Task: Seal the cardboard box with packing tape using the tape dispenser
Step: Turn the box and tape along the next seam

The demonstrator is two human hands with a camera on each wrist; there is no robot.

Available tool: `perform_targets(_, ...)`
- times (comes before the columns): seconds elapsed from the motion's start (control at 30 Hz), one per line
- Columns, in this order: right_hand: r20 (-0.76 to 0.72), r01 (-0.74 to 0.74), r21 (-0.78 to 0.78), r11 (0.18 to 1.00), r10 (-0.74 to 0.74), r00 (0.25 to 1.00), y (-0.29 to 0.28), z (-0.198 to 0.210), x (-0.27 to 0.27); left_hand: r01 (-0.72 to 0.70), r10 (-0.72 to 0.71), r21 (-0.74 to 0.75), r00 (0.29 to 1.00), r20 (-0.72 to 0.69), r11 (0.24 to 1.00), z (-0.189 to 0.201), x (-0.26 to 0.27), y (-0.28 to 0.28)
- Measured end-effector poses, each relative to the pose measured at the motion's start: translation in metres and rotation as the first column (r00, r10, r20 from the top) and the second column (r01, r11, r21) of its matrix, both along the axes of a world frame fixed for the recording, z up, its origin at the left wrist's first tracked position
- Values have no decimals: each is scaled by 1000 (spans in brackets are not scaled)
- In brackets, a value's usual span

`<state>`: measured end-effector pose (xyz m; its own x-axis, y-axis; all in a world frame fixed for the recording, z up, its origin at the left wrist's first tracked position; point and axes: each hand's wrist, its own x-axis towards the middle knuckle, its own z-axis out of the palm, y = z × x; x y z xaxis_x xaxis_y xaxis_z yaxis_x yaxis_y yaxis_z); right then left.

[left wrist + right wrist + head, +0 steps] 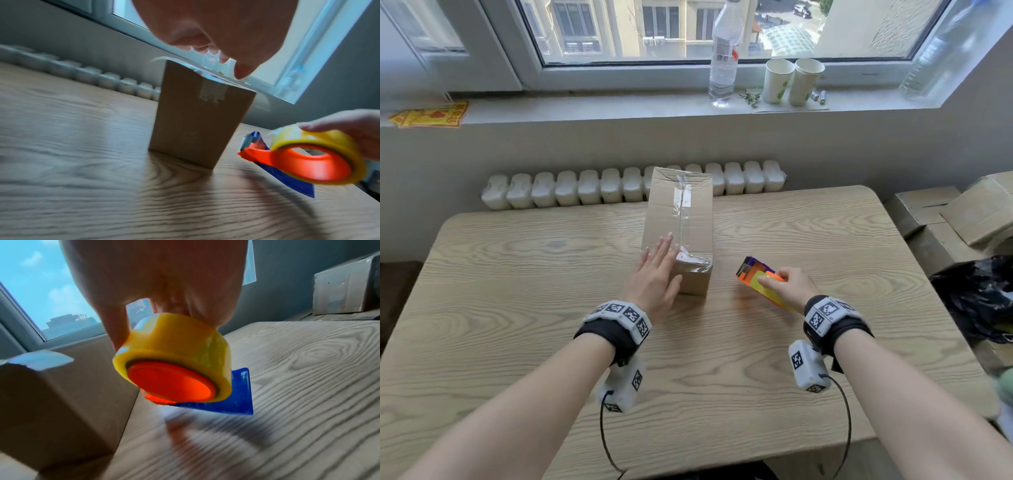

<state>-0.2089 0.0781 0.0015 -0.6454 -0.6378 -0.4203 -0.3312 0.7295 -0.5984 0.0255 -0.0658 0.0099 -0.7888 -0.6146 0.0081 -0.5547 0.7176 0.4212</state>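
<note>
A tall brown cardboard box (681, 222) (197, 116) (51, 402) lies lengthwise on the wooden table (517, 308), with clear tape along its top seam and folded over its near end. My left hand (657, 274) (226, 32) hovers with straight fingers over the box's near left corner; whether it touches the box I cannot tell. To the right of the box, my right hand (787, 286) (164, 288) grips the tape dispenser (760, 279) (304, 155) (174, 369) just above the table. The dispenser is orange with a yellow tape roll and a blue blade guard.
A radiator (619, 186) runs behind the table's far edge. On the windowsill stand a plastic bottle (724, 54) and two paper cups (792, 80). Stacked cardboard boxes (955, 212) and a dark bag (976, 298) sit to the right of the table.
</note>
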Motion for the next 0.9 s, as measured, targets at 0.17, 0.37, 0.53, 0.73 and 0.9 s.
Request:
perform_targets(0.17, -40, -84, 34, 996, 85, 996, -7, -19, 19, -103, 103, 1, 993, 51, 995, -6, 29, -13)
perform_targets(0.37, -148, -268, 126, 955, 286, 947, -8, -30, 39, -119, 125, 146, 992, -35, 982, -9, 35, -12)
perform_targets(0.53, -148, -411, 324, 852, 474, 868, 0, -51, 55, -175, 196, 240, 978, -68, 955, -7, 30, -11)
perform_targets(0.73, -164, -435, 439, 786, 546, 822, 3, -60, 63, -193, 224, 285, 971, -80, 939, -4, 26, -10)
perform_targets(0.9, -165, -466, 472, 749, 594, 788, 6, -57, 65, -188, 223, 338, 973, -66, 922, -5, 26, -12)
